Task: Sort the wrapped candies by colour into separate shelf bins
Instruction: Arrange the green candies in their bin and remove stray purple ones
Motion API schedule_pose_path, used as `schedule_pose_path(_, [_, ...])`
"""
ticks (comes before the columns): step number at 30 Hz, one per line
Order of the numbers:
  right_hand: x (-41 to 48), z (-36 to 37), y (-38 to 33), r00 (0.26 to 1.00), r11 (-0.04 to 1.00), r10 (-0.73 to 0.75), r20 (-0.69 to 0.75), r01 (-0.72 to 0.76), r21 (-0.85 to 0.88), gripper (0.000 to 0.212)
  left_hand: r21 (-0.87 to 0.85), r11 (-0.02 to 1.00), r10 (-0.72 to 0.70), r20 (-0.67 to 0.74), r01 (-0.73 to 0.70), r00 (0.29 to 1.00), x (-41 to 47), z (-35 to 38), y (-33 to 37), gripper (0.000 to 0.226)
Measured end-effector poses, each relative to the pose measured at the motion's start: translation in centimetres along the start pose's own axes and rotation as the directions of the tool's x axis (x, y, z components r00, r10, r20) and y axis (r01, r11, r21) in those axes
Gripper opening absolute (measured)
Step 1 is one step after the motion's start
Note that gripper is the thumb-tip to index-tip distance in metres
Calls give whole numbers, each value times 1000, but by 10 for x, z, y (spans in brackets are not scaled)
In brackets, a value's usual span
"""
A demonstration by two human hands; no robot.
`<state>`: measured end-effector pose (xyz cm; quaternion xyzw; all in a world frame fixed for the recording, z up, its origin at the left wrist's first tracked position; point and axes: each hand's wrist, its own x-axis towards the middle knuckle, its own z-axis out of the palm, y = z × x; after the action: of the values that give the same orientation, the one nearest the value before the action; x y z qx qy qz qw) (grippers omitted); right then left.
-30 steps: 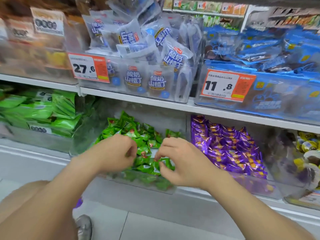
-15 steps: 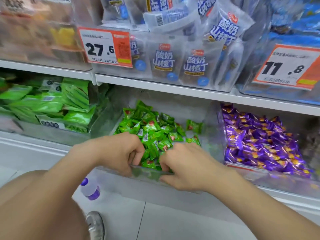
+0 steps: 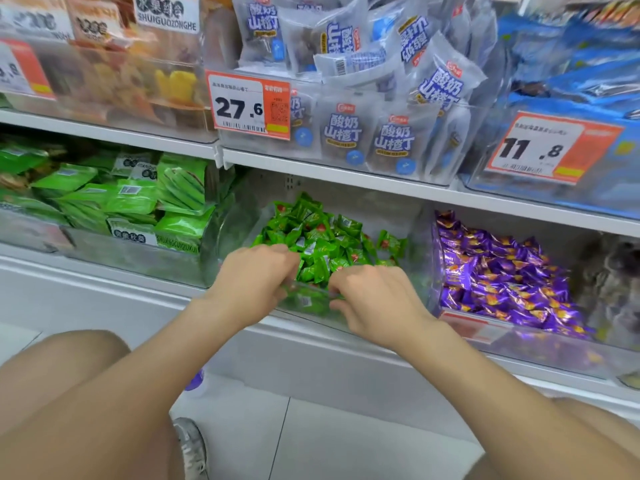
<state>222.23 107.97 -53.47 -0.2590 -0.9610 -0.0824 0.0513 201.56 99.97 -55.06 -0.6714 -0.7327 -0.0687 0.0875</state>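
Both hands, left hand (image 3: 254,282) and right hand (image 3: 375,301), curled closed over the near rim of a clear bin (image 3: 414,271) of green candies (image 3: 322,240); purple candies (image 3: 502,275) filled the bin to the right.

Lower white shelf (image 3: 166,299) — clear bins side by side: green candies (image 3: 322,244) beyond the hands, purple candies (image 3: 502,275) right of them, green packets (image 3: 138,202) to their left.
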Motion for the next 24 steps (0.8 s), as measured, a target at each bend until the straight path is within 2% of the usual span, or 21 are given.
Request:
schedule_pose_path(5, [6, -7, 11, 999, 1000, 29, -30, -29, 9, 18, -74, 997, 21, -75, -26, 997, 1, 7, -4, 38])
schedule_pose_path(11, [6, -10, 26, 990, 994, 109, 89, -109, -5, 20, -68, 994, 78, -95, -85, 992, 7, 21, 10, 41])
schedule_pose_path(14, [8, -12, 21, 982, 993, 116, 151, -110, -44, 18, -52, 998, 37, -38, -39, 999, 7, 18, 17, 34])
schedule_pose_path(16, [12, -15, 18, 980, 992, 125, 158, -121, -38, 29, -51, 999, 7, 18, -6, 1000, 8, 12, 22, 29])
schedule_pose_path(18, [22, -16, 19, 976, 979, 186, 112, -194, 68, 42, -52, 996, -63, 114, 70, 991, 10, 4, 22, 58])
schedule_pose_path(20, [42, -9, 19, 966, 929, 260, 9, -253, 269, 35, -38, 987, -144, 237, 157, 961, 13, -3, 15, 86])
schedule_pose_path(21, [55, -1, 18, 959, 908, 279, -46, -247, 338, 28, -39, 980, -176, 294, 196, 939, 15, -2, 11, 92])
schedule_pose_path(22, [71, 8, 17, 956, 902, 283, -81, -237, 360, 25, -35, 973, -202, 344, 228, 917, 17, -1, 7, 96])
schedule_pose_path(24, [109, 29, 14, 961, 919, 273, -52, -244, 308, 40, -46, 969, -206, 385, 242, 900, 22, 4, 3, 106])
